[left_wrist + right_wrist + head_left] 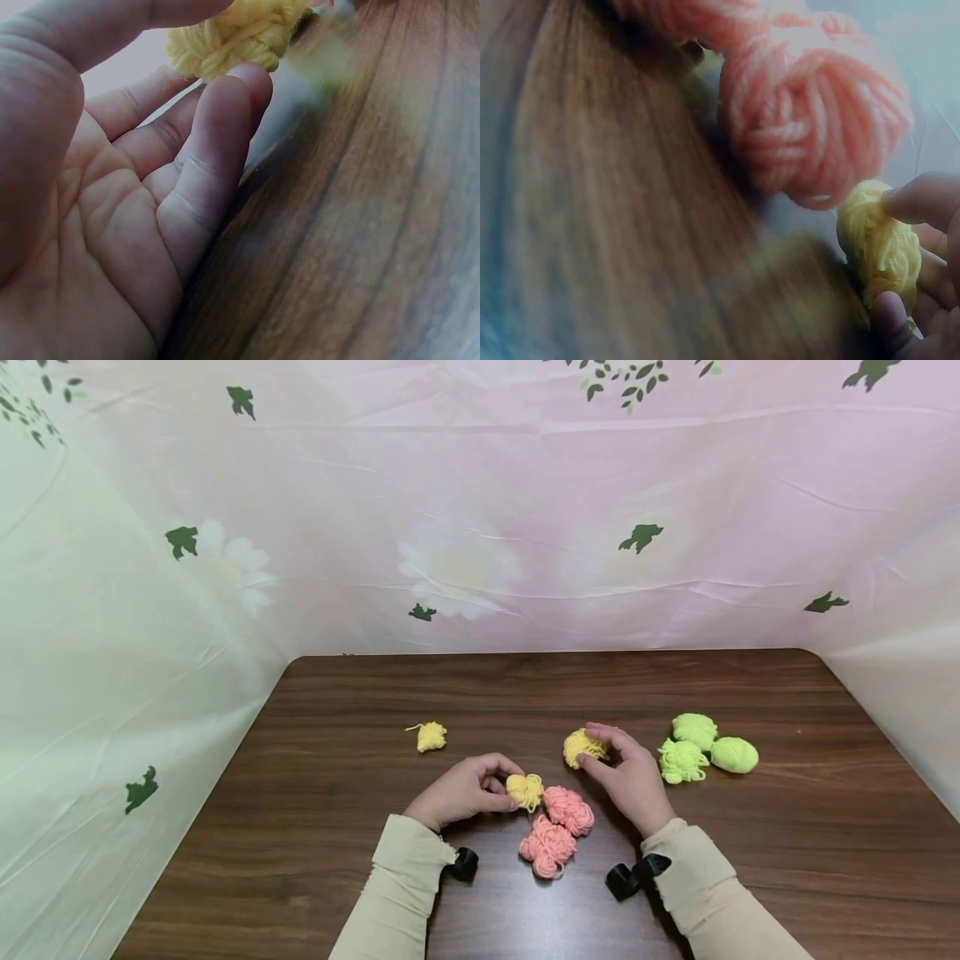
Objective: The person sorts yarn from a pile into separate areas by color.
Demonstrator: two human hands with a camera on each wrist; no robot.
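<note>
My left hand (467, 788) pinches a small yellow yarn ball (525, 792) between thumb and fingers, just left of the pink yarn. In the left wrist view, that yellow ball sits at the top edge, at the fingertips. Farther back and to the right, my right hand (632, 778) grips another yellow yarn ball (581, 748). The right wrist view has its thumb and fingers on either side of the ball (881, 244). Between the two wrists lie pink yarn balls (568, 811), bunched against each other; one looms large in the right wrist view.
A third yellow yarn ball (431, 737) with a loose tail lies at the back left. Three light green yarn balls (694, 732) cluster to the right of my right hand. The brown wooden table (315, 827) meets a pale patterned cloth (525, 527) behind and at both sides.
</note>
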